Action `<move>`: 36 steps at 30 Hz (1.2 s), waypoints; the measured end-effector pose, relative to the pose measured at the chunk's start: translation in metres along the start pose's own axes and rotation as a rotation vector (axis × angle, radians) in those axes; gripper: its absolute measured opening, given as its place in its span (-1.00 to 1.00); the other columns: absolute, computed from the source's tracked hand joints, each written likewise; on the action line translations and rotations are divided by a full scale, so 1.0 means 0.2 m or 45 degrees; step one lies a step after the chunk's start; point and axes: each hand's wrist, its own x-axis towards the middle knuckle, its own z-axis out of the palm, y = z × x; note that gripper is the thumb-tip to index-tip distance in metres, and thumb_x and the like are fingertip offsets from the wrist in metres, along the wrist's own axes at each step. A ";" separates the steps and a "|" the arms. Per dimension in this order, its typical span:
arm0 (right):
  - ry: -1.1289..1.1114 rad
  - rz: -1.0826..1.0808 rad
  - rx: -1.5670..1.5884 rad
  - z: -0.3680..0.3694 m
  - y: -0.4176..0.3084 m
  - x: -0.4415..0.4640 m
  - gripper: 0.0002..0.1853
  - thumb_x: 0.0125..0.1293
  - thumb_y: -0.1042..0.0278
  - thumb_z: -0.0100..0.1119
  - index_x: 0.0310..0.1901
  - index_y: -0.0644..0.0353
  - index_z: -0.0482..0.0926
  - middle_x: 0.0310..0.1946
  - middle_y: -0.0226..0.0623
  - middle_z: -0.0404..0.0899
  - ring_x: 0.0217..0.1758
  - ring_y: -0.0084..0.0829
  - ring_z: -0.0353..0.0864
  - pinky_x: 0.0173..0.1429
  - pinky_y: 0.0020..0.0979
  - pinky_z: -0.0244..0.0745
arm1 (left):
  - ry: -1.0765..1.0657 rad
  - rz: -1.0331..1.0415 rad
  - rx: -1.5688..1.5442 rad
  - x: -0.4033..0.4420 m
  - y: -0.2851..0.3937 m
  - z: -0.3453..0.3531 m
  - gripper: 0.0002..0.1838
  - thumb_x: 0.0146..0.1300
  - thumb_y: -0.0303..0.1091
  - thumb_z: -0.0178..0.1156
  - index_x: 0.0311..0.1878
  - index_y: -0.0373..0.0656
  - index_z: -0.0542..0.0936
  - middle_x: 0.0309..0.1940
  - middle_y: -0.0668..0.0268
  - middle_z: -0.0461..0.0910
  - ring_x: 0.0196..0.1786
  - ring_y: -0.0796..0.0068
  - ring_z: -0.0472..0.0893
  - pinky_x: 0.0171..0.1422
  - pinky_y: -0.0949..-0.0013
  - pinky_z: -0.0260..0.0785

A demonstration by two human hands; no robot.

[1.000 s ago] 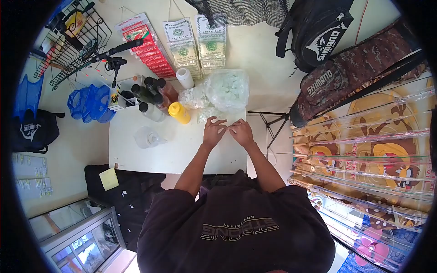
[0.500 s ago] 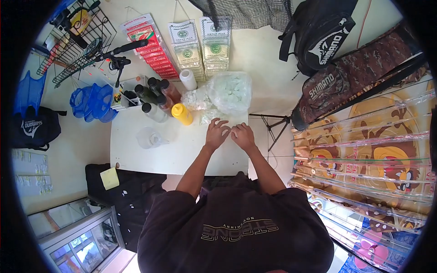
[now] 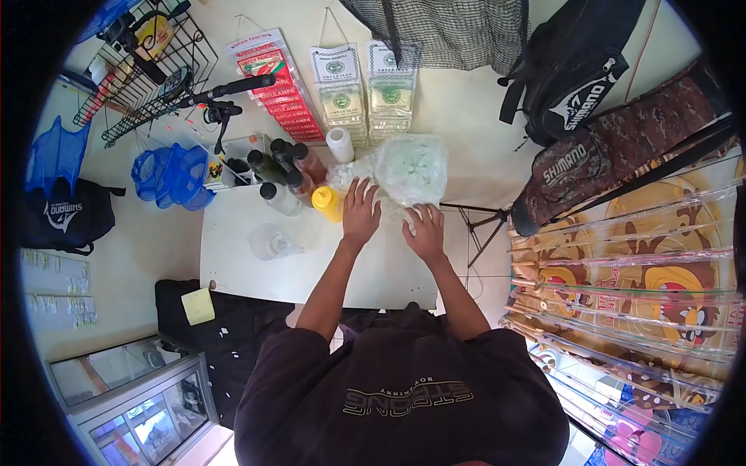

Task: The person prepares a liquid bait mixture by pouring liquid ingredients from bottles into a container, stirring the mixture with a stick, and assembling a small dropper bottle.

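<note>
My left hand point(image 3: 360, 215) reaches forward over the white table point(image 3: 342, 272) with its fingers apart. Its fingertips are at the near side of a small clear bag of whitish pieces point(image 3: 342, 175), just right of a yellow squeeze bottle point(image 3: 327, 205). Fingers spread, my right hand point(image 3: 425, 231) is at the lower edge of a large clear plastic bag with pale green-white pieces point(image 3: 412, 165). Whether its fingertips touch the bag I cannot tell. Neither hand shows anything held.
Several dark-capped bottles point(image 3: 309, 165) and a white bottle point(image 3: 339, 144) stand left of the bags. A clear plastic container point(image 3: 270, 241) lies at the table's left. Bait packets point(image 3: 339, 97) hang on the wall; a black tripod point(image 3: 483, 227) stands to the right.
My hands were close together with curled fingers; they have separated and opened. My left hand has extended forward toward the bags. The whole view has shifted slightly.
</note>
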 end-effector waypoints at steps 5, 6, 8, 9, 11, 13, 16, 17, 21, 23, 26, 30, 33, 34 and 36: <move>0.025 -0.244 0.034 0.03 -0.12 0.37 -0.70 0.17 0.37 0.23 -0.02 0.07 0.64 0.22 -0.31 0.48 0.48 -0.05 0.16 0.46 -0.02 0.16 | -0.153 -0.076 0.115 0.12 -0.05 0.03 -0.43 0.30 -0.30 0.14 0.36 -0.23 0.32 0.47 0.12 0.19 0.57 0.05 0.05 0.57 0.02 -0.01; 0.026 -0.247 0.034 0.08 -0.12 0.43 -0.70 0.17 0.37 0.23 -0.02 0.07 0.64 0.22 -0.31 0.48 0.48 -0.05 0.16 0.46 -0.02 0.16 | -0.236 -0.127 0.164 0.14 -0.06 0.05 -0.38 0.31 -0.29 0.10 0.40 -0.29 0.26 0.50 0.09 0.14 0.58 0.06 0.03 0.60 0.03 -0.06; -0.105 -0.332 -0.010 0.20 -0.09 0.50 -0.75 0.20 0.35 0.22 -0.08 0.00 0.70 0.24 -0.40 0.50 0.55 -0.07 0.05 0.56 0.00 0.00 | -0.339 -0.215 0.173 0.15 -0.11 0.10 -0.36 0.33 -0.26 0.07 0.43 -0.29 0.22 0.52 0.08 0.11 0.59 0.07 0.00 0.61 0.03 -0.13; -0.103 -0.338 -0.008 0.23 -0.09 0.53 -0.75 0.20 0.35 0.22 -0.08 0.00 0.70 0.24 -0.40 0.50 0.55 -0.07 0.05 0.56 0.00 0.00 | -0.445 -0.300 0.181 0.17 -0.12 0.10 -0.33 0.35 -0.23 0.03 0.47 -0.29 0.17 0.53 0.07 0.08 0.60 0.08 -0.03 0.63 0.03 -0.20; -0.373 -0.228 -0.109 0.27 -0.08 0.59 -0.74 0.19 0.32 0.24 -0.08 -0.10 0.74 0.23 -0.37 0.51 0.59 -0.04 -0.06 0.61 0.09 -0.18 | -0.510 -0.361 0.262 0.18 -0.14 0.12 -0.34 0.36 -0.23 -0.01 0.48 -0.29 0.16 0.54 0.08 0.06 0.61 0.09 -0.08 0.64 0.03 -0.26; -0.462 -0.174 -0.206 0.31 -0.08 0.63 -0.74 0.20 0.31 0.23 -0.08 -0.16 0.74 0.24 -0.35 0.50 0.60 -0.02 -0.10 0.61 0.13 -0.25 | -0.578 -0.430 0.339 0.18 -0.16 0.17 -0.34 0.37 -0.23 -0.05 0.49 -0.29 0.15 0.55 0.09 0.03 0.63 0.10 -0.13 0.65 0.02 -0.32; -0.541 -0.164 -0.325 0.39 -0.08 0.65 -0.73 0.23 0.28 0.20 -0.06 -0.24 0.74 0.25 -0.29 0.46 0.61 0.02 -0.19 0.60 0.18 -0.36 | -0.620 -0.407 0.510 0.16 -0.19 0.21 -0.34 0.38 -0.21 -0.05 0.50 -0.26 0.14 0.56 0.10 0.00 0.63 0.11 -0.15 0.65 0.01 -0.34; -0.522 -0.212 -0.358 0.42 -0.07 0.65 -0.72 0.25 0.26 0.18 -0.04 -0.27 0.74 0.26 -0.26 0.43 0.61 0.04 -0.23 0.60 0.19 -0.41 | -0.649 -0.414 0.530 0.17 -0.19 0.22 -0.33 0.37 -0.24 -0.05 0.50 -0.26 0.13 0.57 0.11 0.00 0.63 0.12 -0.16 0.66 0.02 -0.34; -0.503 -0.187 -0.309 0.51 -0.06 0.66 -0.73 0.27 0.26 0.16 -0.05 -0.29 0.74 0.28 -0.25 0.37 0.61 0.02 -0.23 0.60 0.19 -0.41 | -0.665 -0.460 0.483 0.19 -0.18 0.23 -0.34 0.35 -0.29 -0.09 0.51 -0.24 0.14 0.57 0.16 0.00 0.63 0.12 -0.17 0.66 0.03 -0.33; -0.478 -0.245 -0.310 0.55 -0.03 0.65 -0.74 0.25 0.19 0.19 -0.06 -0.29 0.74 0.28 -0.25 0.36 0.61 0.03 -0.24 0.58 0.22 -0.42 | -0.657 -0.469 0.445 0.19 -0.19 0.23 -0.34 0.34 -0.31 -0.09 0.50 -0.24 0.15 0.57 0.16 0.01 0.64 0.11 -0.19 0.66 0.03 -0.34; -0.565 -0.195 -0.277 0.53 -0.05 0.68 -0.76 0.23 0.15 0.22 -0.08 -0.29 0.75 0.26 -0.26 0.37 0.61 0.03 -0.23 0.58 0.24 -0.41 | -0.651 -0.470 0.440 0.20 -0.19 0.23 -0.36 0.35 -0.30 -0.10 0.50 -0.22 0.18 0.56 0.19 0.05 0.64 0.12 -0.18 0.65 0.03 -0.33; -0.701 -0.114 -0.274 0.51 -0.08 0.72 -0.77 0.31 0.11 0.13 -0.14 -0.18 0.76 0.38 -0.26 0.31 0.62 0.05 -0.26 0.60 0.22 -0.46 | -0.626 -0.462 0.461 0.20 -0.19 0.24 -0.40 0.39 -0.26 -0.12 0.49 -0.17 0.22 0.54 0.22 0.11 0.63 0.13 -0.13 0.65 0.01 -0.30; -0.558 -0.178 -0.327 0.57 -0.05 0.71 -0.79 0.20 0.15 0.25 -0.14 -0.24 0.75 0.20 -0.27 0.38 0.60 0.03 -0.18 0.57 0.25 -0.39 | -0.583 -0.463 0.417 0.20 -0.19 0.24 -0.42 0.40 -0.25 -0.11 0.47 -0.16 0.26 0.52 0.21 0.16 0.62 0.10 -0.11 0.64 -0.01 -0.27; -0.542 -0.207 -0.324 0.57 -0.05 0.71 -0.79 0.18 0.15 0.26 -0.15 -0.19 0.75 0.19 -0.27 0.38 0.60 0.03 -0.18 0.57 0.25 -0.39 | -0.582 -0.462 0.420 0.21 -0.20 0.24 -0.42 0.40 -0.25 -0.11 0.47 -0.16 0.26 0.52 0.21 0.16 0.62 0.10 -0.11 0.64 -0.01 -0.27; -0.526 -0.233 -0.319 0.55 -0.03 0.70 -0.79 0.17 0.15 0.27 -0.17 -0.14 0.75 0.19 -0.27 0.39 0.59 0.02 -0.18 0.57 0.24 -0.38 | -0.570 -0.431 0.418 0.20 -0.20 0.23 -0.43 0.41 -0.21 -0.08 0.45 -0.17 0.29 0.51 0.20 0.19 0.62 0.09 -0.09 0.63 -0.01 -0.24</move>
